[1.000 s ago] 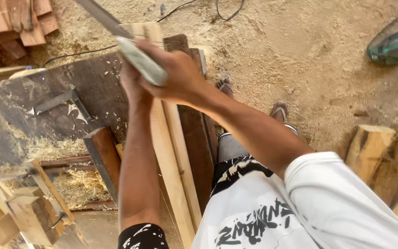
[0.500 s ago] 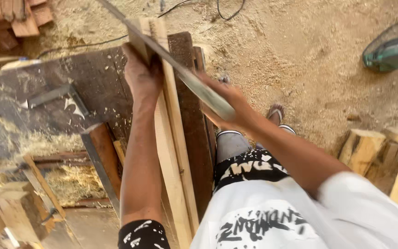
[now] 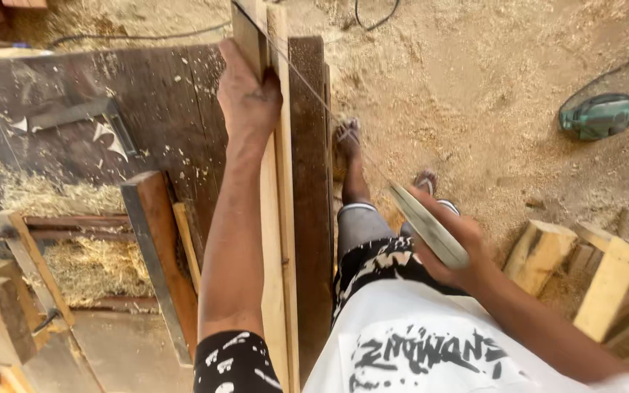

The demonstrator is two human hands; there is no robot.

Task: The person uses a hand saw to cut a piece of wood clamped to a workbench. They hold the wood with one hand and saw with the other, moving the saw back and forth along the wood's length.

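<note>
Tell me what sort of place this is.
Most likely a woodworking shop or yard. Sawdust covers the ground, the left hand steadies a plank on a bench while the right hand draws a handsaw, and offcuts lie nearby.

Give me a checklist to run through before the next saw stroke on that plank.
1. Left hand gripping the pale plank: ok, it clasps the plank's edge near the far end.
2. Right hand on the saw handle: ok, fingers wrapped around it.
3. Saw blade clear of the left hand's fingers: cannot tell, the blade meets the plank close beside that hand.
4. Plank supported: ok, it lies along the dark bench top.
5. Feet clear of the blade line: not ok, they stand below it in open sandals.
</note>
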